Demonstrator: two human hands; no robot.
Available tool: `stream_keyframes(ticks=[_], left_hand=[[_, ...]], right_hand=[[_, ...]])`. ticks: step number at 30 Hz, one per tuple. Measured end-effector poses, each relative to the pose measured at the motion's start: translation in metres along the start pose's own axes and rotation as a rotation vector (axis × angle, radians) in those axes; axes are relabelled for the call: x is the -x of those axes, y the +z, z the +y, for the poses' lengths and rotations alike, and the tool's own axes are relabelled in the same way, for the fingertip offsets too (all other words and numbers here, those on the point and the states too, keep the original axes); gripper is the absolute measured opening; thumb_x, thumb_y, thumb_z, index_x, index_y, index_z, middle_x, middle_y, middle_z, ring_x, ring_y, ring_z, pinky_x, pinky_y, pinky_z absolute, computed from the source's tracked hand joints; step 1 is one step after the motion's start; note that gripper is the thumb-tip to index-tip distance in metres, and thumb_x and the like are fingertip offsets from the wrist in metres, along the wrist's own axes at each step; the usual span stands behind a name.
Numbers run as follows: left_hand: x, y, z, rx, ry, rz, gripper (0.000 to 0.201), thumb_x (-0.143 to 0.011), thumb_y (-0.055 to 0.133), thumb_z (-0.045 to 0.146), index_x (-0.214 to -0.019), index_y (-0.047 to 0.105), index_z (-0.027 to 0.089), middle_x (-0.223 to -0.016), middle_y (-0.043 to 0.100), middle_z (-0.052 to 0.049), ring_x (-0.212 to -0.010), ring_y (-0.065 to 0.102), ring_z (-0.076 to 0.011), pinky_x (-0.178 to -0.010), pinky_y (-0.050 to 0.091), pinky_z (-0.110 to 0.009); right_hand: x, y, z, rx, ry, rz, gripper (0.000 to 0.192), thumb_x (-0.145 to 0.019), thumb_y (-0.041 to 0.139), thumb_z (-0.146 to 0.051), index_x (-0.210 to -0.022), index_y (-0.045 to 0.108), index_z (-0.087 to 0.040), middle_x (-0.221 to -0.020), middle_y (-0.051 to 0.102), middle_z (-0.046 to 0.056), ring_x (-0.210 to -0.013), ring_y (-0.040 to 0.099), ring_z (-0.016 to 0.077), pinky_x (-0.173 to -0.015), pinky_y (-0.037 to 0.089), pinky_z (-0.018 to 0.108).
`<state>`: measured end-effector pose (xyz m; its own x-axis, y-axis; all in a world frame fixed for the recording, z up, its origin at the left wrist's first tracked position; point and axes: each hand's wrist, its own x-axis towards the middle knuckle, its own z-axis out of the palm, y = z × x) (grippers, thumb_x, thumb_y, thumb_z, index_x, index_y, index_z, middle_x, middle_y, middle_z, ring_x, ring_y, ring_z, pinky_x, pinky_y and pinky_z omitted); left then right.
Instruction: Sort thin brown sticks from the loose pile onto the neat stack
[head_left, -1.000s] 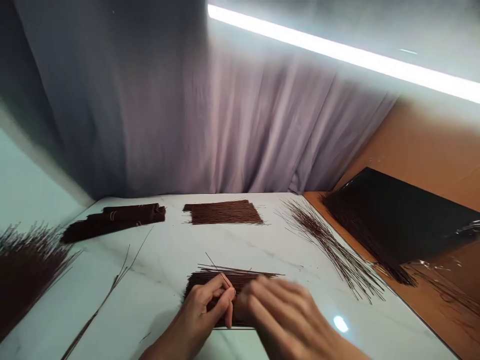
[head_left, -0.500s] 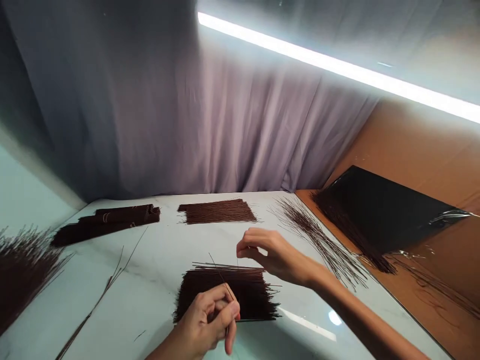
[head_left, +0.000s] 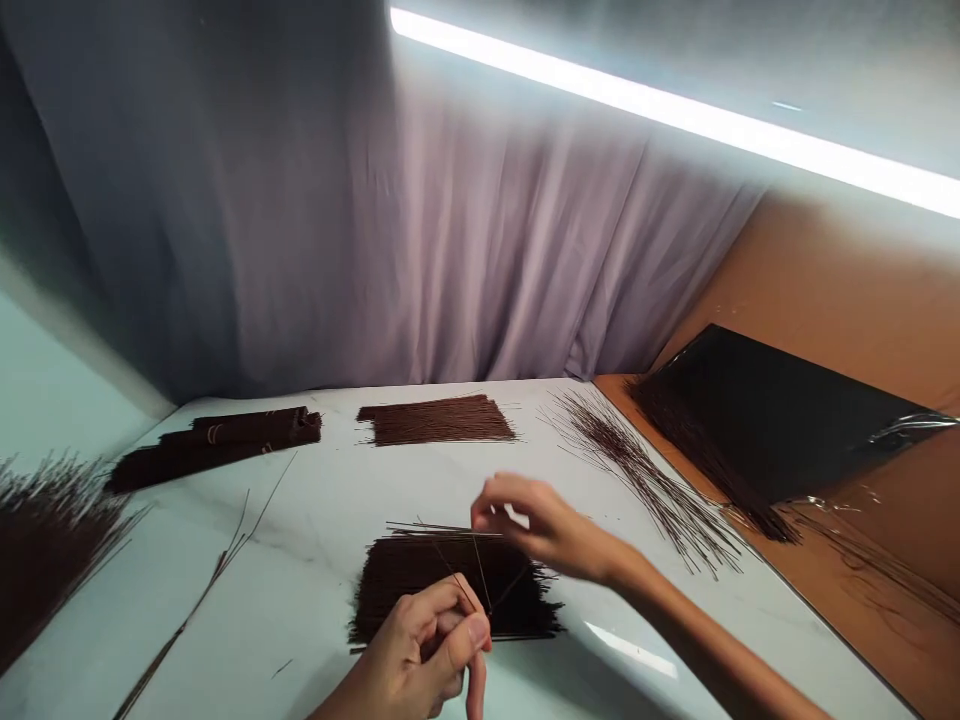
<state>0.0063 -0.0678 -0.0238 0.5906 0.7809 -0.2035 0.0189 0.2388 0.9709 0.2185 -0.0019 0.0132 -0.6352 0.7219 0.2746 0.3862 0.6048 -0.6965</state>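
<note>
My left hand (head_left: 442, 645) is closed at the bottom centre, thumb and index finger pinching a thin dark-brown stick (head_left: 452, 566) that slants up to the left. Just above and to the right, my right hand (head_left: 529, 518) is closed with its fingertips together. From those fingertips a second thin strand (head_left: 481, 572) runs down to my left fingers; its ends are hidden or too fine to make out. Beneath both hands lies a dense mat of dark-brown sticks (head_left: 390, 580) laid side by side, partly covered by my left hand.
Behind lie another flat mat of sticks (head_left: 442, 420) and a dark rolled bundle (head_left: 247, 437). Loose sticks (head_left: 649, 475) fan out at right, beside a black sheet (head_left: 787, 410) on brown board. A bristly pile (head_left: 52, 550) and a thin bunch (head_left: 180, 630) lie left on the white marbled table (head_left: 300, 590).
My right hand has come slightly lower, and my left hand has shifted a little to the right. The strand between them now reaches my left fingertips.
</note>
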Motion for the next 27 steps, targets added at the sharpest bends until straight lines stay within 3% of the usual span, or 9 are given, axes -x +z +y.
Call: stream_keyframes(ticks=[3,6,9,12,15,21,24,27], left_hand=[[-0.005,-0.008,0.002,-0.044,0.038,0.098,0.046,-0.095,0.056,0.064,-0.082,0.051,0.02,-0.056,0.06,0.003,-0.042,0.024,-0.0054,-0.042,0.016,-0.021],[-0.004,-0.021,0.01,-0.062,0.085,0.181,0.044,-0.098,0.054,0.061,-0.084,0.051,0.02,-0.059,0.06,0.003,-0.047,0.026,-0.0066,-0.045,0.016,-0.021],[0.0,-0.026,0.016,-0.044,0.073,0.201,0.039,-0.099,0.055,0.058,-0.088,0.052,0.02,-0.065,0.062,0.003,-0.048,0.023,-0.0064,-0.045,0.014,-0.022],[0.003,-0.021,0.017,-0.014,0.061,0.152,0.039,-0.099,0.055,0.057,-0.088,0.052,0.02,-0.067,0.068,0.0,-0.047,0.022,-0.0061,-0.045,0.014,-0.022],[0.003,-0.014,0.015,0.05,0.055,0.112,0.037,-0.099,0.057,0.054,-0.086,0.051,0.02,-0.066,0.07,-0.002,-0.046,0.022,-0.0059,-0.044,0.014,-0.021],[0.001,-0.017,0.015,0.104,0.02,0.092,0.038,-0.098,0.056,0.055,-0.088,0.055,0.018,-0.07,0.074,-0.007,-0.044,0.038,-0.006,-0.037,0.025,-0.015],[-0.004,-0.024,0.01,0.079,0.041,0.141,0.042,-0.096,0.057,0.059,-0.09,0.057,0.018,-0.069,0.073,-0.005,-0.042,0.047,-0.0061,-0.034,0.032,-0.013],[-0.01,-0.028,0.004,0.065,0.078,0.248,0.043,-0.089,0.068,0.06,-0.087,0.058,0.018,-0.064,0.069,-0.001,-0.037,0.045,-0.0046,-0.029,0.03,-0.011]], right_hand=[[-0.007,-0.022,-0.034,0.242,-0.129,0.056,0.023,-0.105,0.048,-0.021,-0.091,0.066,-0.021,-0.085,0.068,0.003,-0.078,0.058,0.0158,-0.07,0.043,0.028],[0.02,0.002,-0.047,0.231,-0.085,0.09,0.019,-0.104,0.045,-0.017,-0.093,0.06,-0.023,-0.085,0.067,0.003,-0.072,0.058,0.0154,-0.064,0.041,0.028],[0.05,0.042,-0.022,0.122,0.016,0.16,0.021,-0.106,0.044,-0.023,-0.089,0.057,-0.023,-0.077,0.064,0.002,-0.066,0.057,0.0148,-0.059,0.041,0.027],[0.06,0.062,0.01,0.1,0.122,0.221,0.023,-0.106,0.045,-0.029,-0.088,0.058,-0.022,-0.075,0.063,0.001,-0.065,0.055,0.0149,-0.059,0.041,0.027],[0.057,0.058,0.022,0.1,0.172,0.214,0.025,-0.107,0.047,-0.033,-0.089,0.06,-0.022,-0.079,0.064,0.002,-0.07,0.056,0.016,-0.065,0.043,0.028],[0.052,0.036,0.006,0.145,0.098,0.21,0.023,-0.107,0.049,-0.03,-0.091,0.063,-0.023,-0.082,0.066,0.002,-0.079,0.056,0.0187,-0.07,0.044,0.03],[0.051,0.033,0.0,0.252,0.056,0.19,0.021,-0.107,0.048,-0.025,-0.092,0.063,-0.023,-0.081,0.067,0.003,-0.078,0.054,0.0195,-0.068,0.043,0.031],[0.048,0.036,-0.005,0.359,0.028,0.154,0.022,-0.106,0.049,-0.021,-0.089,0.063,-0.022,-0.079,0.067,0.003,-0.075,0.054,0.0196,-0.065,0.041,0.031]])
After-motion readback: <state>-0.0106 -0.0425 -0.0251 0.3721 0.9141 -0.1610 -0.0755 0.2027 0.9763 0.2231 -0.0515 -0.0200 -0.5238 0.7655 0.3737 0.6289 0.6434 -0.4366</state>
